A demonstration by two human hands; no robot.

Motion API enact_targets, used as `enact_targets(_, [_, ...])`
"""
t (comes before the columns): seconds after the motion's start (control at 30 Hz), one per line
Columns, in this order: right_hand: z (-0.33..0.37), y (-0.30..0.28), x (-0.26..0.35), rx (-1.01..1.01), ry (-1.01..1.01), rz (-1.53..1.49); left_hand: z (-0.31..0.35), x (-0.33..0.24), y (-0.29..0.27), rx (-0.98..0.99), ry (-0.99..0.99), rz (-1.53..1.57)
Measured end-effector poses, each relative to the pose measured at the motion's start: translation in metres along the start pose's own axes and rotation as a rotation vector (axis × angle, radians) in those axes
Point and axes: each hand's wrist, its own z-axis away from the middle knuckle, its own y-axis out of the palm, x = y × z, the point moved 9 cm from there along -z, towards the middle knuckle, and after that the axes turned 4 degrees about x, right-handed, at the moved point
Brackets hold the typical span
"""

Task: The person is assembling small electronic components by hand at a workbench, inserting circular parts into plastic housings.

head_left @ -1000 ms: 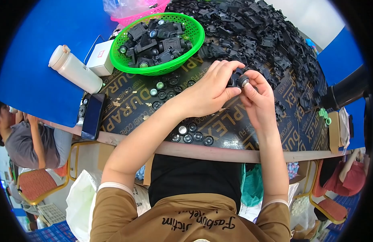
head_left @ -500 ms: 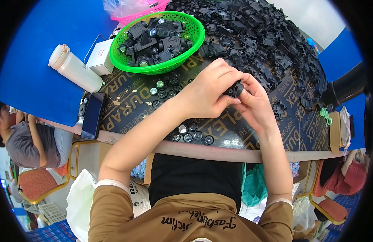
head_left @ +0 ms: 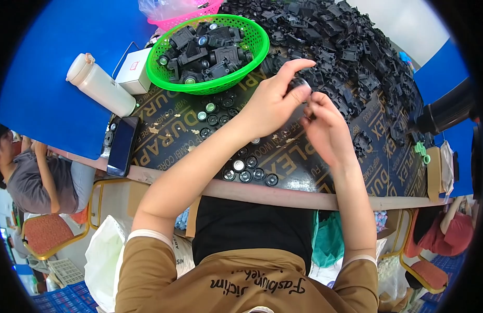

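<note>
My left hand (head_left: 270,107) grips a black plastic part (head_left: 298,83) between thumb and fingers, its forefinger stretched out past the part. A pale, shiny round face shows on the part; the hand covers most of the rest. Just to the right, my right hand (head_left: 327,122) is curled with thumb and fingertips together, slightly apart from that part. Motion blur hides what its fingertips pinch, if anything. Below my left forearm lie several small black rings (head_left: 258,174), one with a silvery centre (head_left: 238,165). More rings (head_left: 212,120), some with greenish lenses, lie left of my left hand.
A green basket (head_left: 157,78) holds black assembled parts. Behind my hands a large heap of black plastic pieces (head_left: 351,52) spreads rightward. At left stand a white bottle (head_left: 103,86), a white box (head_left: 134,72) and a phone (head_left: 122,147). A black tube (head_left: 445,112) juts in from the right.
My hands have drawn apart slightly. The left has turned, its forefinger now stretched out and the part raised a little; the right has curled its fingers and come off the part.
</note>
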Motion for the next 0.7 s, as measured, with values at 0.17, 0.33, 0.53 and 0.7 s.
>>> enact_targets(0.17, [0.005,0.007,0.004,0.034,-0.053,0.34,0.008,0.056,0.013,0.004,-0.408,0.991])
enact_targets(0.33, [0.01,0.011,0.023,-0.035,-0.247,0.557,0.014,0.052,0.022,-0.033,-0.554,1.462])
enact_targets(0.53, [0.027,0.063,0.042,-0.036,-0.545,1.303,0.017,0.063,0.024,-0.178,-0.557,1.485])
enact_targets(0.7, [0.032,0.073,0.038,-0.057,-0.605,1.367,0.016,0.063,0.028,-0.153,-0.493,1.462])
